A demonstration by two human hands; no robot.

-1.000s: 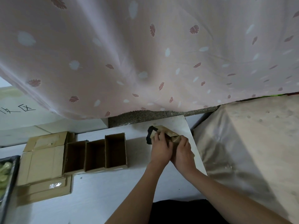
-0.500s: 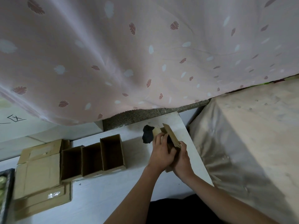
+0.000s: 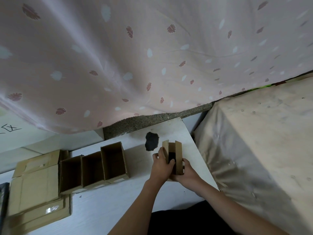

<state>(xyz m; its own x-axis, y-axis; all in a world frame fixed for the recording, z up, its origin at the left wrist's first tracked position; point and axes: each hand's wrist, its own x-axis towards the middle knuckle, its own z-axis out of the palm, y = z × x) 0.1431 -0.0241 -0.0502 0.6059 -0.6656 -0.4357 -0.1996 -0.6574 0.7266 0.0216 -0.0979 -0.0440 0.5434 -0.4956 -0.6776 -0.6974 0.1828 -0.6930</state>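
— What stood at the left of the bench (image 3: 118,209)?

— Flattened cardboard (image 3: 33,187), then three open cartons (image 3: 93,168) in a row, side walls touching, mouths up.

— And the work itself?

— Right of them a black lump (image 3: 152,143) lay on the bench, just beside the small carton (image 3: 178,153). The left hand (image 3: 160,167) curled over its left wall, fingertips hooked into the mouth. The right hand (image 3: 188,172) gripped the right wall and the underside. The carton was upright near the bench's right edge, flaps raised. Its inside was dark; shadow or contents, I couldn't tell.

— Which step was that?

— Squaring the carton open, I'd judge. Next, one hand would have to let go and fetch the lump while the other held the mouth wide and steady.
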